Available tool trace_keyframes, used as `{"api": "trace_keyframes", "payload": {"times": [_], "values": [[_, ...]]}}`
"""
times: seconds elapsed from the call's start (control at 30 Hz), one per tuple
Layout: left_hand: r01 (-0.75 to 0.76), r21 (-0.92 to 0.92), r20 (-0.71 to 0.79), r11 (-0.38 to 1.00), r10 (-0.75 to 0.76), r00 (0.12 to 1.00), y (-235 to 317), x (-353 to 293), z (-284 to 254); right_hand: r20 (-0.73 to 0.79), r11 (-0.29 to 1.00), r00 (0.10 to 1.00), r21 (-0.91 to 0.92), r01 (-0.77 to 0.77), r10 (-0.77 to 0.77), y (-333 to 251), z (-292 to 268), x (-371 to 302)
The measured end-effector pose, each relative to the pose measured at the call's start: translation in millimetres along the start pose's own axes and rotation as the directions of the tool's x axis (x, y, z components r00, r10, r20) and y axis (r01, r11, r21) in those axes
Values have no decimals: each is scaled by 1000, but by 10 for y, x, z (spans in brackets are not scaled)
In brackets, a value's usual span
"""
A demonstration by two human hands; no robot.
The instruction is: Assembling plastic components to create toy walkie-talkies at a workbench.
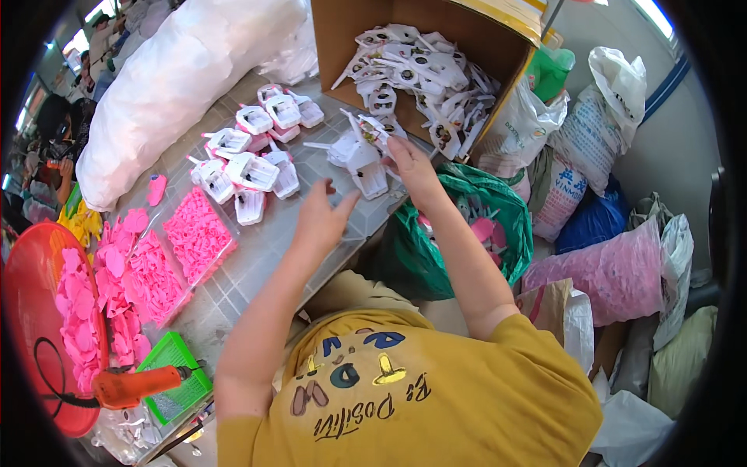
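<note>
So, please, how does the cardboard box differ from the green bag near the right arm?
The cardboard box has stiff brown walls; the green bag is soft and crumpled. The box holds a heap of white plastic pieces, while the bag shows some pink pieces among others. The box is farther from the person than the bag. Both are open, with their contents visible.

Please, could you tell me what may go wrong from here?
The white plastic parts by the right hand lie near the edge of the grey patterned table; one could be knocked into the open dark green plastic bag.

The orange power tool with a black cable overlaps the bright green plastic basket near the table's edge; pulling the cable might drag it off.
</note>
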State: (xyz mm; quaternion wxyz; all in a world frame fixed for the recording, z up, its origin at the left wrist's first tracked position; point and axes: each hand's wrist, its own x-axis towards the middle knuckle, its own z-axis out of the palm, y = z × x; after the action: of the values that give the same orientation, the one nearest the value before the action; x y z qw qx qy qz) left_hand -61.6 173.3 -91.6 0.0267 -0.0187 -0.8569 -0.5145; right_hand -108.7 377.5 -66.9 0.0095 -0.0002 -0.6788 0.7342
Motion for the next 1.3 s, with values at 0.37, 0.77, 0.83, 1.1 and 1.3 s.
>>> {"api": "trace_keyframes", "payload": {"times": [0.37, 0.77, 0.83, 1.1, 1.3], "values": [[226, -600, 137, 768, -180, 974, 88, 595, 157, -95, 999, 995, -53, 6, -11, 229, -483, -249], [234, -792, 152, 564, -189, 970, 424, 1203, -314, -157, 917, 962, -366, 156, -226, 440, -566, -566], [211, -783, 128, 585, -180, 975, 417, 1289, -380, -193, 996, 977, -44, 80, -87, 418, -543, -674], [186, -853, 233, 488, 37, 972, 591, 1558, -336, -62, 887, 986, 432, 166, -154, 354, -564, -628], [330, -753, 371, 569, -46, 927, 416, 1855, 211, 93, 667, 990, 745, 0, -103, -55, -492, -502]]}}
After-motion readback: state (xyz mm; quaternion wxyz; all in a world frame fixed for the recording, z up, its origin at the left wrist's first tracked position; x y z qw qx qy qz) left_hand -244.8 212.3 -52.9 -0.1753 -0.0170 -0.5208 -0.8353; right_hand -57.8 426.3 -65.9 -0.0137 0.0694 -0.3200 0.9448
